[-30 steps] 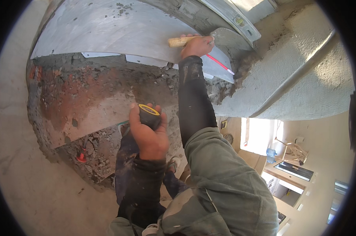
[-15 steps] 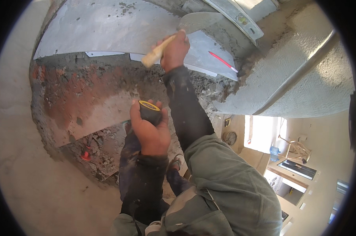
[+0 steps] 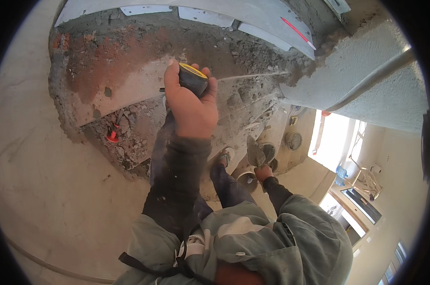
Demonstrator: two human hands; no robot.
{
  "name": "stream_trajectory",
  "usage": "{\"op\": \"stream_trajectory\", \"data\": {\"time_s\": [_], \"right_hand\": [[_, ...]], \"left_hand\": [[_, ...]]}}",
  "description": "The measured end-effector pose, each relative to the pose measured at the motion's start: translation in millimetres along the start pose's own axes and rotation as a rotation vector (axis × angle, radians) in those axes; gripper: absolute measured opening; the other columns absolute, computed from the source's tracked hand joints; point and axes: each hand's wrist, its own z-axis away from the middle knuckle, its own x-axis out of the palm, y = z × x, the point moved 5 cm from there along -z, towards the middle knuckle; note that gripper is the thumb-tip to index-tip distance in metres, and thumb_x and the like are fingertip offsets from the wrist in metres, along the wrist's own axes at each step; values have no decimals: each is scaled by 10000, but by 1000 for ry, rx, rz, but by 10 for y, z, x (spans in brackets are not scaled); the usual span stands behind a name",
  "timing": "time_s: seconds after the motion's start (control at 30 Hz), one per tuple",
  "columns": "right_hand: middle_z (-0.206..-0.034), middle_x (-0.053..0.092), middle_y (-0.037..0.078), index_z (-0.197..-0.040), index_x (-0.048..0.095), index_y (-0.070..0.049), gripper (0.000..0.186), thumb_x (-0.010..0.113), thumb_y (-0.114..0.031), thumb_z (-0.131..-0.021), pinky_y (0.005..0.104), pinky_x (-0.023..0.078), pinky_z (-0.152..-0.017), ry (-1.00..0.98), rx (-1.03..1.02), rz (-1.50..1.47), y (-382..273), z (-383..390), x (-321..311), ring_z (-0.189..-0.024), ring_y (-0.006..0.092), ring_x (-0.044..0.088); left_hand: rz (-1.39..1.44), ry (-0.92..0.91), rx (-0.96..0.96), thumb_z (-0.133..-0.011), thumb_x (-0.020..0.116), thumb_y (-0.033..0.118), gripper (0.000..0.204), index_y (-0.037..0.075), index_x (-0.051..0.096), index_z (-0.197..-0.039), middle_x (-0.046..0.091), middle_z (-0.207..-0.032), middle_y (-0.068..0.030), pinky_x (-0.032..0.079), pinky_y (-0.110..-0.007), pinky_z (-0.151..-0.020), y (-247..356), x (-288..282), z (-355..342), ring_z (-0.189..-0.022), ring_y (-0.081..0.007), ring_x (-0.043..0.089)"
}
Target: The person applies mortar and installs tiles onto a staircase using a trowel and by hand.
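Observation:
My left hand point(image 3: 196, 111) is raised in the middle of the view, its fingers wrapped round a black tape measure point(image 3: 192, 81) with a yellow ring on top. My right hand point(image 3: 263, 173) is low on the right, closed on a trowel point(image 3: 255, 152) whose grey blade points away from me. Buckets lie around that hand: a pale one point(image 3: 247, 181) to its left and a dark one point(image 3: 269, 151) beyond it. Past my left hand, a pale curved slab point(image 3: 267, 13) sits at the far edge of rough mortar point(image 3: 219, 40). On it lies a red pencil point(image 3: 298, 32).
White strips point(image 3: 205, 16) show under the slab's near edge. A spirit level point(image 3: 338, 5) lies at the far right. Left of my legs are rubble point(image 3: 136, 128) and a red-ended tool point(image 3: 113, 135). A rounded plastered wall point(image 3: 348, 80) bulges in at the right.
My right hand has swung from above the slab down to the buckets on the right, still gripping the trowel. The view has shifted toward me; my left hand keeps the tape measure.

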Motion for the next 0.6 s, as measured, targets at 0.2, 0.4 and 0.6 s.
{"op": "stream_trajectory", "data": {"time_s": [0.2, 0.4, 0.6], "right_hand": [[-1082, 722, 206, -1127, 702, -5, 285, 536, -162, -956, 463, 559, -827, -207, 72, 261, 1447, -457, 875, -1008, 358, 700], [-1076, 711, 267, -998, 732, 41, 302, 536, -163, -892, 475, 552, -889, 15, 476, -220, 2100, 379, 1182, -1074, 385, 686], [-845, 727, 250, -904, 721, 63, 261, 558, -135, -854, 430, 591, -726, -74, 646, -495, 2737, 707, 2465, -785, 352, 745]], "left_hand": [[-187, -89, 40, -939, 644, 398, 382, 100, 508, -1136, 579, -1063, -71, 496, -352, -756, -171, -95, 78, -924, -220, 590], [-345, -206, -51, -941, 636, 422, 451, 46, 499, -1149, 581, -1058, -121, 494, -344, -746, -508, -122, -19, -908, -245, 587], [-598, -246, -48, -941, 642, 413, 471, 25, 491, -1161, 575, -1053, -141, 474, -346, -753, -1120, -220, 51, -913, -244, 576]]}}
